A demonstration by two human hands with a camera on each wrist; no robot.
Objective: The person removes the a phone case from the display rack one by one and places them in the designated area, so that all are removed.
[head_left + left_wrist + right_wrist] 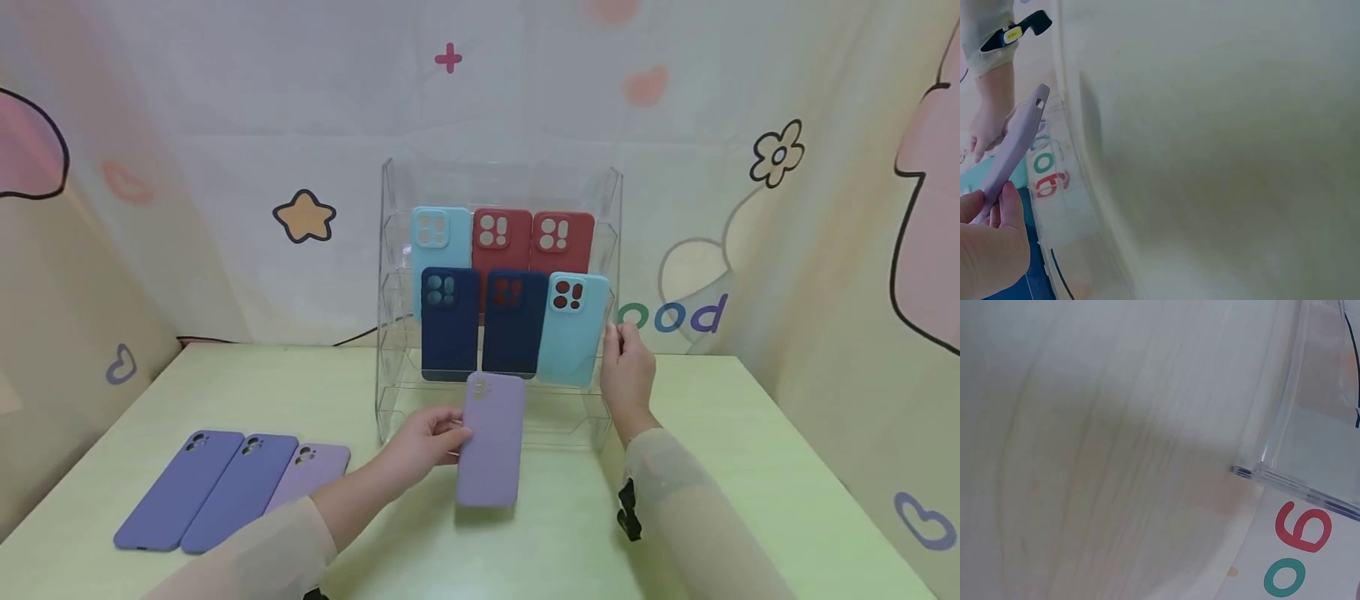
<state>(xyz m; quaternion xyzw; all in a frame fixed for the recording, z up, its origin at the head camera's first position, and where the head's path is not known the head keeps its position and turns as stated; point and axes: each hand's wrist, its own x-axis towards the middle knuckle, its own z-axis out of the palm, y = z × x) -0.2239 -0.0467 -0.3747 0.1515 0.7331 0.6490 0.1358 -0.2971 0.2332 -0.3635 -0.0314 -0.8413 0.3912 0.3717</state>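
My left hand (431,442) pinches a lilac phone case (492,442) by its left edge, holding it upright before a clear display rack (386,358). In the left wrist view, that case (1013,147) shows edge-on between thumb and fingers. My right hand (628,371), fingers curled, grips the rack's right side, close to a light blue case (573,333) that leans slightly. Beside this case, in the same tier, stand two navy cases (450,333) (514,333). Behind them are another light blue case (457,254) and two red cases (502,250) (564,246).
On the table's left lie two purple-blue cases (180,492) (240,492) and a lilac one (311,475), side by side; my left forearm partly covers the lilac one. A patterned cloth (510,108) hangs behind the table (720,467). The right wrist view holds a rack corner (1260,469).
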